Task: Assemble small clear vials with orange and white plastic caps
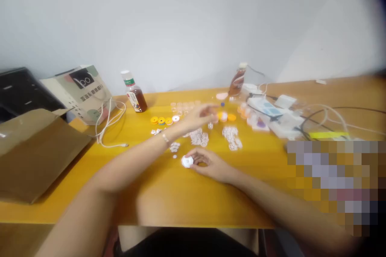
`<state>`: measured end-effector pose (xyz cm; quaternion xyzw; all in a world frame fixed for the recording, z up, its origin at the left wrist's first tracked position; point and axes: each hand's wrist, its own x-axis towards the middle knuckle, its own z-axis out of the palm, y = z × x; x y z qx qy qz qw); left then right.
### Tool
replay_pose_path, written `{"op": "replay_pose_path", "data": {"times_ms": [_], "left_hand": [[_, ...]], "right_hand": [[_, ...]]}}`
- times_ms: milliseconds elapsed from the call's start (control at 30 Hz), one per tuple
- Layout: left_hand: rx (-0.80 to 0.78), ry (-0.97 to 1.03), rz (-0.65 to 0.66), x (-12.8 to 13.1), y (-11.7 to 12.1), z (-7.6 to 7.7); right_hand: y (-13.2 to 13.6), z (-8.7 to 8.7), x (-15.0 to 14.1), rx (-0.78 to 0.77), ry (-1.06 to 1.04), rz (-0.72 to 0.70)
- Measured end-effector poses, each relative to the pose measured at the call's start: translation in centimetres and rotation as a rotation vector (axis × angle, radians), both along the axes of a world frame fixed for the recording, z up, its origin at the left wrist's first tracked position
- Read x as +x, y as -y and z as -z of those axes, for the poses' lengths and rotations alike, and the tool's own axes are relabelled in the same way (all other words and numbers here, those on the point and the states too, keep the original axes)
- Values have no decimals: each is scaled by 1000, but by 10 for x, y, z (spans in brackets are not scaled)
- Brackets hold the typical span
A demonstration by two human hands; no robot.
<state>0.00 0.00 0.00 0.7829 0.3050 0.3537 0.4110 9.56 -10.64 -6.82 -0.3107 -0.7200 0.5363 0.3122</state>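
The yellow-brown table [163,188] spans the view, its far edge meeting a pale wall [181,28]. At its left end lies a large brown paper bag [39,152], open at the top; behind it a printed carton-like bag [87,96] leans beside a black object [21,92] that is only partly in view. On the far right, white plugs and power blocks [271,108] sit among tangled cables, with a yellow strip [328,135] near them; a pixelated patch hides the table nearer on that side. The left hand [202,115] reaches over the middle of the table toward the orange pieces [231,117], and blur leaves it impossible to tell whether its grip is open or shut, or has hold of anything. The right hand [211,164], nearer, has its grip nearly closed, thumb and fingertips pinching the right edge of a round white disc [187,161] at the near middle of the table. A bottle of dark liquid [137,98] stands far left, and another brown bottle [237,82] far right. A white cable [113,128] loops beside the printed carton-like bag. Left of the left hand is a row of yellow and white rings [161,121]; beyond the right hand lie two heaps of white openwork pieces [198,136]. Smallest are some white dots [174,147] and a blue bead-like piece [222,104].
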Motion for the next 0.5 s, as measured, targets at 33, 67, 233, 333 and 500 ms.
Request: {"op": "replay_pose_path", "data": {"times_ms": [33, 67, 233, 333, 500], "left_hand": [[-104, 64, 31, -16, 13, -2], [-196, 128, 39, -32, 25, -3], [-612, 388, 32, -98, 76, 9], [-686, 434, -12, -119, 92, 23], [-598, 383, -50, -130, 96, 41]], "right_hand": [[0, -1, 0, -17, -6, 1], [0, -2, 0, -33, -12, 0], [-1, -5, 0, -110, -47, -3], [-2, -6, 0, -139, -46, -2], [-3, -4, -1, -178, -62, 20]]}}
